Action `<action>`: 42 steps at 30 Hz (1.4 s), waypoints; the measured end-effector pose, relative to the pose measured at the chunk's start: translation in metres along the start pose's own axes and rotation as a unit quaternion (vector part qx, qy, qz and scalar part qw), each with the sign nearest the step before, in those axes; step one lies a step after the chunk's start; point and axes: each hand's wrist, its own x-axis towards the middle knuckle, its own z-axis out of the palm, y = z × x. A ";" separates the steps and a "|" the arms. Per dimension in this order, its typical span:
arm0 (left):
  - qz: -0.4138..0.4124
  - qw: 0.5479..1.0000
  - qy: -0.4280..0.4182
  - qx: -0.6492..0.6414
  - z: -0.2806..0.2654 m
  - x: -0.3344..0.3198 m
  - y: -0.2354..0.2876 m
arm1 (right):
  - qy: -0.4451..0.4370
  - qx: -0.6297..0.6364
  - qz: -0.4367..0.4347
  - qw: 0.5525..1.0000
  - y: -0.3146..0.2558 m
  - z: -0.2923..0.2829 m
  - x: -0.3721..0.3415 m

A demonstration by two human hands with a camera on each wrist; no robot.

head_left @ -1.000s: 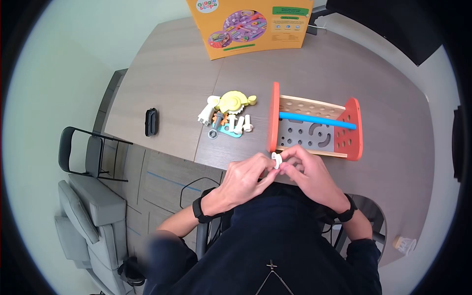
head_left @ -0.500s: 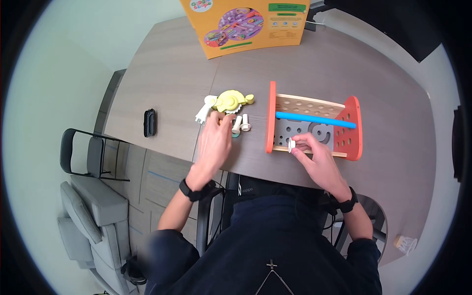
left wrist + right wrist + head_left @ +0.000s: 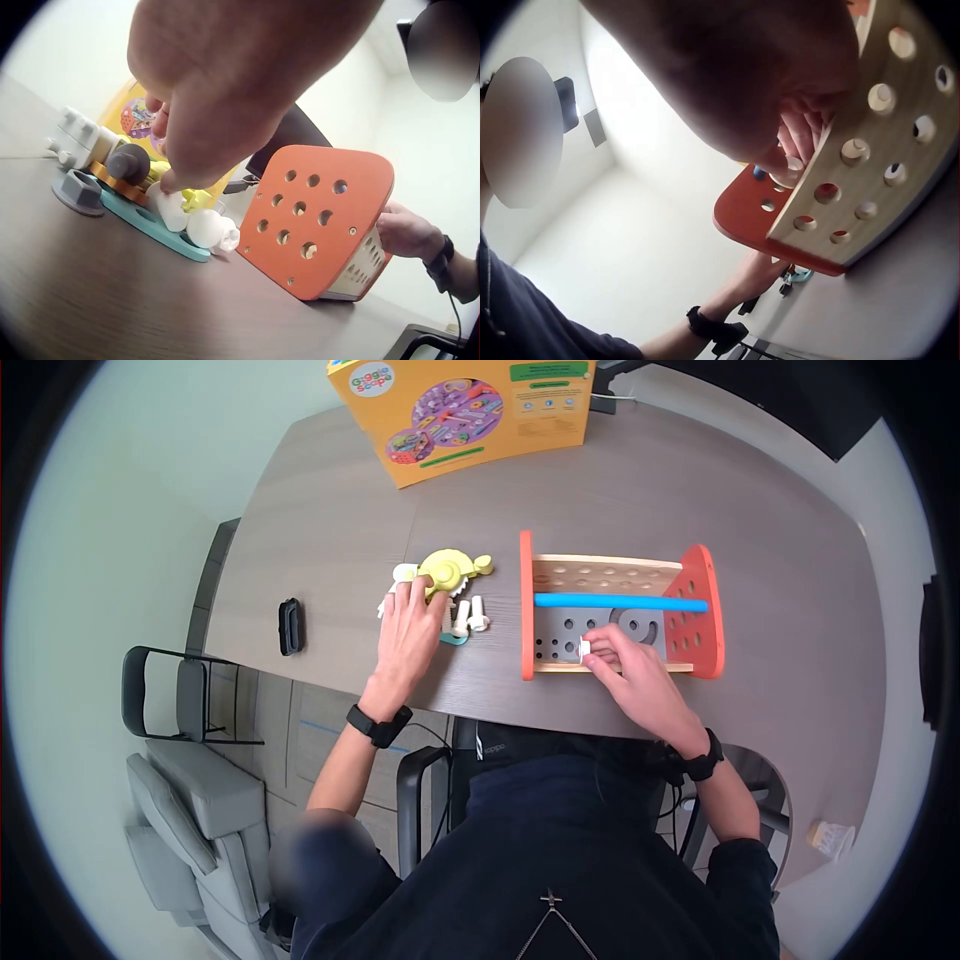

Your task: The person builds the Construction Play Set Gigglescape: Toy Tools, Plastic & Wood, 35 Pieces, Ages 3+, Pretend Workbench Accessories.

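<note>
Pinching a small white piece (image 3: 585,650), the right hand (image 3: 640,685) holds it at the near side of a red-ended, open wooden toolbox (image 3: 710,630). The left hand (image 3: 403,645), now parted from that piece, spreads a wide grip over white bolt-shaped pieces (image 3: 478,615) and a yellow half-round piece (image 3: 455,565), suggesting a split between holding and reaching. A yellow-orange cardboard box (image 3: 545,428) stands farthest.

End panels (image 3: 337,240) were orange-red with rows of round holes. Side walls (image 3: 870,127): pale wood, also hole-patterned. Rod (image 3: 620,603) was bright blue, base panel (image 3: 553,630) grey. Small held piece (image 3: 585,650) read white, as did loose bolts (image 3: 478,615). Toothed disc (image 3: 455,565) was yellow, strip (image 3: 150,227) teal, nut (image 3: 81,192) grey. Worktop (image 3: 330,510) was grey-brown woodgrain. Carton (image 3: 520,430) showed yellow-orange with purple and green print.
</note>
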 end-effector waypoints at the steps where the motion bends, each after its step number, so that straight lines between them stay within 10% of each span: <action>1: 0.000 1.000 -0.001 -0.004 0.000 0.000 -0.001 | 0.003 -0.003 0.004 1.000 0.000 0.000 0.000; 12: -0.054 0.992 0.046 -0.108 -0.045 0.001 0.006 | -0.078 -0.045 0.051 0.995 -0.007 -0.005 0.026; 15: -0.239 0.919 -0.084 -0.303 -0.057 -0.001 0.037 | -0.119 -0.085 0.054 0.988 -0.008 0.002 0.041; 22: -0.319 0.815 -0.164 -0.454 -0.021 -0.013 0.080 | -0.153 -0.155 0.043 0.975 0.006 0.021 0.069; 42: -0.389 0.696 -0.105 -0.595 0.002 -0.015 0.090 | -0.168 -0.099 0.098 0.976 -0.001 0.030 0.081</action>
